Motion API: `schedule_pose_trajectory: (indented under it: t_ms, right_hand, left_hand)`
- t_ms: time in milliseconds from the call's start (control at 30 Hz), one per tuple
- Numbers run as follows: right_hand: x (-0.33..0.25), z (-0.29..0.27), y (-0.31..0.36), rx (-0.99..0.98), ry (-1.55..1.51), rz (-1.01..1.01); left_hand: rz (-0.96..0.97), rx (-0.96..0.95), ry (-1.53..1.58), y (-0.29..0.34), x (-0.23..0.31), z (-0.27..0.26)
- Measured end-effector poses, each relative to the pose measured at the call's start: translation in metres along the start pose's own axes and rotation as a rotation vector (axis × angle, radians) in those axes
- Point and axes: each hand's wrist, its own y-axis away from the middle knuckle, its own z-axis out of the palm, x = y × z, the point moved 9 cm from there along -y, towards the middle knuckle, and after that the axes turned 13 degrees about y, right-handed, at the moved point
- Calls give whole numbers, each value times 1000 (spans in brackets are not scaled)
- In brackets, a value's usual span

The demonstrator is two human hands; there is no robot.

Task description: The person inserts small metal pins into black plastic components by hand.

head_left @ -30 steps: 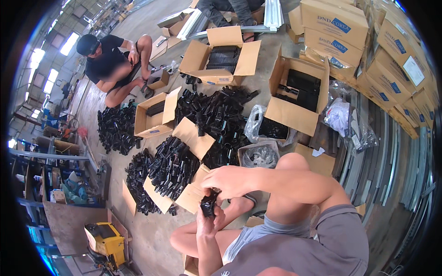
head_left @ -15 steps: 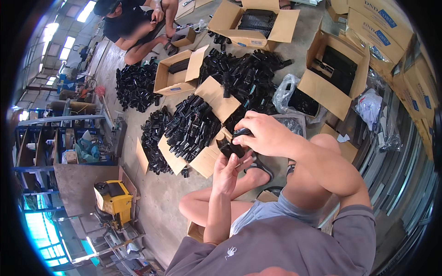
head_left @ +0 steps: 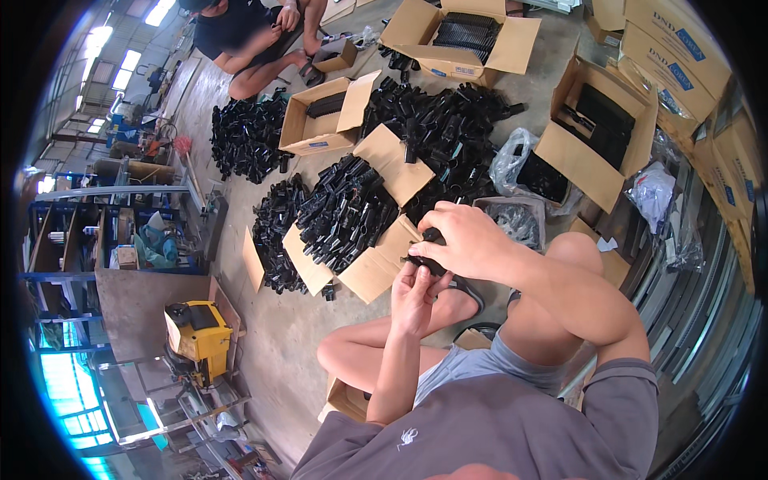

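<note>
In front of my bent legs, both hands meet around black plastic parts (head_left: 433, 262), whose exact kind my fingers partly hide. My left hand (head_left: 413, 299) grips them from below between thumb and fingers. From above, my right hand (head_left: 466, 240) closes over the same parts, its fingers curled on a dark piece at the top. Just beyond my hands stands an open carton heaped with black parts (head_left: 346, 212), its cardboard flap (head_left: 384, 260) spread toward me. Loose black parts (head_left: 436, 132) lie piled behind it.
Another person (head_left: 254, 44) sits at the far left beside a black heap (head_left: 244, 140). Open cartons (head_left: 324, 136) stand farther off, one carton (head_left: 552, 144) at right. Metal profiles (head_left: 680, 320) line the right side. A yellow machine (head_left: 204, 340) stands at left.
My right hand has come down closer to my left, and the black pieces, apart before, are now together. The view has shifted slightly, moving the scene rightward.
</note>
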Motion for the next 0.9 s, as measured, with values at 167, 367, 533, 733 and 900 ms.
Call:
schedule_pose_trajectory:
  t_ms: [167, 367, 533, 733, 900]
  right_hand:
    - [-1, -1, -3, 48, -12, -17]
    - [-5, -2, -6, 127, -41, -50]
    - [-5, -13, -2, 205, -149, -70]
    - [-3, -21, -3, 215, -289, -13]
    - [1, -30, 0, 199, -316, 47]
  left_hand:
    - [53, 8, 297, -4, -13, -9]
    - [168, 153, 606, -6, -21, -9]
    - [131, 126, 694, -13, -14, 2]
    - [106, 32, 897, -19, -4, 10]
    - [88, 43, 397, -10, 20, 23]
